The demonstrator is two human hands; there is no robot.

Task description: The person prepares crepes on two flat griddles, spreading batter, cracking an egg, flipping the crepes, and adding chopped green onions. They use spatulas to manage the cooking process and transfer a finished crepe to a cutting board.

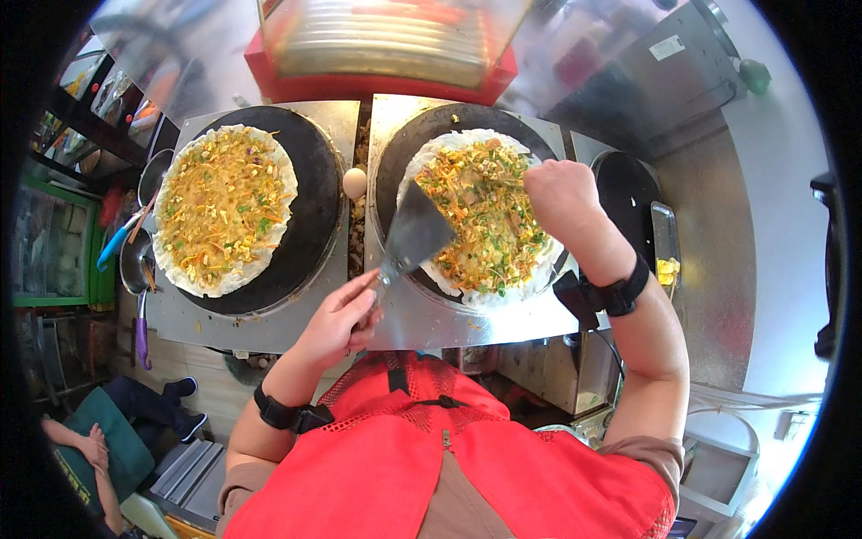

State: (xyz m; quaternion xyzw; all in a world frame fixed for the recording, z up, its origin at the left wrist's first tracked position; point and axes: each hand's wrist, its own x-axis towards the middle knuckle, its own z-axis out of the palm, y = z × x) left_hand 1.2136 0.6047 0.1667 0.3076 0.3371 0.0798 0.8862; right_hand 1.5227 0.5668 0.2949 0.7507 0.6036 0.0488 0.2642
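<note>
In my left hand [343, 320] is the handle of a wide metal spatula [419, 226], whose blade lies over the left edge of the right pancake [485, 215]. This pancake, topped with shredded vegetables and egg, rests on a round black griddle [397, 148]. My right hand [562, 195] is curled above the pancake's right side; whether its fingers hold anything cannot be seen. Another topped pancake [225, 209] covers part of the left griddle [313, 202]. A brown egg [354, 183] sits between the two griddles.
Pans with a blue handle [113, 249] and a purple handle [142, 337] are at the left. A red-framed glass case [377, 47] stands behind the griddles. At the right are a smaller griddle [626, 192] and a metal tray [663, 229]. A seated person [97, 448] is at lower left.
</note>
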